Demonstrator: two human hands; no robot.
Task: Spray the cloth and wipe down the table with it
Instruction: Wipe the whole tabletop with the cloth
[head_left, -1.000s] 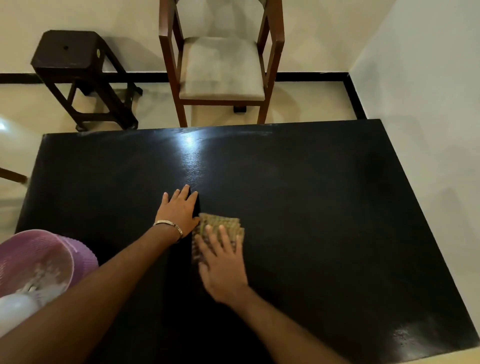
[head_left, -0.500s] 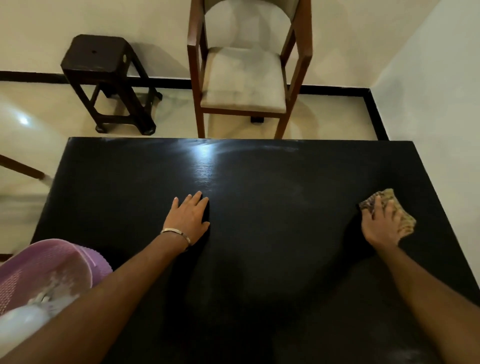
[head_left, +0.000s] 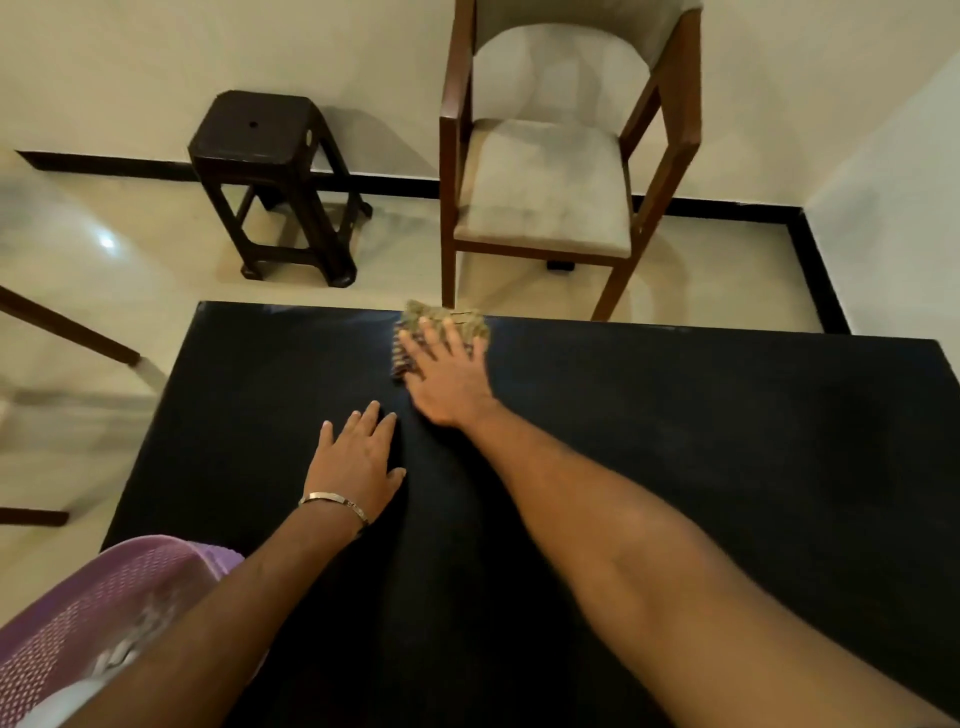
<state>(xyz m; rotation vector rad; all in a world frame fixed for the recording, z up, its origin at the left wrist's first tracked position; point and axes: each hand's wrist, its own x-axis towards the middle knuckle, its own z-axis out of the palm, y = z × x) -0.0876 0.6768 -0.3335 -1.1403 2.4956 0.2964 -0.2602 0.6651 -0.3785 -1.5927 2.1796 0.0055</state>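
Both hands flat; right (head_left: 449, 376) apparently presses cloth (head_left: 441, 322).

A room with plain cream walls (head_left: 156, 57) and a glossy cream tiled floor (head_left: 130, 291), edged by a black skirting band (head_left: 727, 212) along the base of the walls. Against the far wall stand a dark brown stool (head_left: 270, 171) and, to its right, a wooden chair (head_left: 550, 171) with a beige cushioned seat and back. A bright spot of light (head_left: 106, 242) reflects off the floor at the left.
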